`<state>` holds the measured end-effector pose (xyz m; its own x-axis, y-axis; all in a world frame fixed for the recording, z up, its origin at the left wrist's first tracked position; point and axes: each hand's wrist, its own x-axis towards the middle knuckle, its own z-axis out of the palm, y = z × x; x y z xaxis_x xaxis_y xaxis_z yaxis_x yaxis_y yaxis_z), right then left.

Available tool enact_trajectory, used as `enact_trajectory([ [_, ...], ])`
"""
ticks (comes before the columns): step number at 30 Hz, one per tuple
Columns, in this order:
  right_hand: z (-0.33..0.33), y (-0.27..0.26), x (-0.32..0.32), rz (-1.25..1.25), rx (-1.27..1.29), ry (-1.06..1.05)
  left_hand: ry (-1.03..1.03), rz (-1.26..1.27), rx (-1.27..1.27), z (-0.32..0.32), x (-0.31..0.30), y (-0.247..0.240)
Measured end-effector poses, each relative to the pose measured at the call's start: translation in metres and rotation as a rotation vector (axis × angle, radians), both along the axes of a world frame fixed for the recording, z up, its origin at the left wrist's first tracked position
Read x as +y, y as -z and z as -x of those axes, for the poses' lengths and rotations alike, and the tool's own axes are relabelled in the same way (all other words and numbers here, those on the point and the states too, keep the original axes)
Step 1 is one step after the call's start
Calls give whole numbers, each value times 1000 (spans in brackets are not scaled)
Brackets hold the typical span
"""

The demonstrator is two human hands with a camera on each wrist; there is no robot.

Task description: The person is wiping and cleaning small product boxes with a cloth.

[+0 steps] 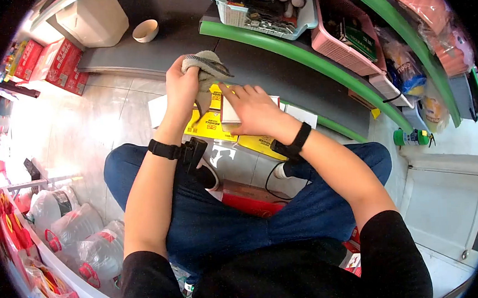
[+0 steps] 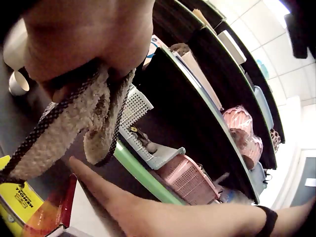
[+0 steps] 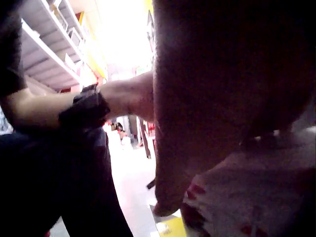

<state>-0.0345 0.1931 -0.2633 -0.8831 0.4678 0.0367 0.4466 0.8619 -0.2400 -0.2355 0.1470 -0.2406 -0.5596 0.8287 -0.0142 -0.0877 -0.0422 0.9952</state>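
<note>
My left hand [image 1: 182, 89] grips a bunched beige-grey cloth [image 1: 209, 67], raised over the yellow boxes [image 1: 211, 126]. In the left wrist view the cloth [image 2: 61, 143] shows a fuzzy pile and dark checkered edging, with loose folds hanging down. My right hand [image 1: 255, 109] holds a white box with red edges [image 1: 229, 115], its fingers spread across the far side and its thumb at the near side. This box [image 2: 89, 212] stands beside the yellow packaging, close below the cloth. In the right wrist view the right hand [image 3: 207, 108] is dark and covers much of the box.
A dark shelf with a green edge [image 1: 293, 48] runs behind, bearing a light blue basket [image 1: 263, 22] and a pink basket [image 1: 341, 31]. A small white bowl [image 1: 145, 31] sits at the back left. Plastic jugs [image 1: 99, 247] are at the left, a green extinguisher [image 1: 410, 137] at the right.
</note>
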Motion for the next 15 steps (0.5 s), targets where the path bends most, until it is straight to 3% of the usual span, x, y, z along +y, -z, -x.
enact_trajectory([
  [2,-5,-8,9,-36,57,-32,5,3,-60,-1,-4,-3],
  [3,-7,-32,16,73,-22,7,8,2,-90,-3,-6,-7],
  [4,-17,-39,25,133,57,19,12,3,-121,-3,-8,-11],
  [8,-55,-71,40,440,433,126,199,-68,-543,-10,-21,-33],
  [10,-66,-81,29,477,539,61,332,-56,-770,-25,-31,-53],
  [13,-67,-71,13,626,624,71,501,34,-522,-59,-38,-55],
  [15,-75,-55,22,888,704,178,526,0,-308,-72,-31,-50],
])
